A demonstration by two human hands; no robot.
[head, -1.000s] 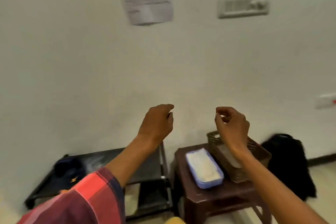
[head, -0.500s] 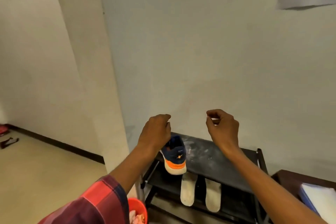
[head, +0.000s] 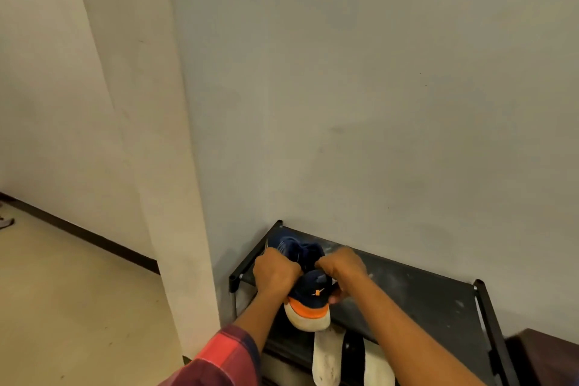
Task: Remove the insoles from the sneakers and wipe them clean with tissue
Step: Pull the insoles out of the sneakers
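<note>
Starting nearest me, two pale insoles (head: 326,357) hang on the lower shelf, already out. Above them, my left hand (head: 275,273) and right hand (head: 343,266) each grip the sneaker (head: 308,294) on the rack (head: 438,298); I'd steady the heel, then lift straight.

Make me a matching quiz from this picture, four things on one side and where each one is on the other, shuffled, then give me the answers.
Things:
1. sneaker
2. white insoles
3. left hand
4. right hand

Places:
A. on the sneaker's right side
B. on the rack's lower shelf, below the sneaker
C. on the top shelf, heel toward the camera
D. on the sneaker's left side

Pairs: 1-C, 2-B, 3-D, 4-A
</note>
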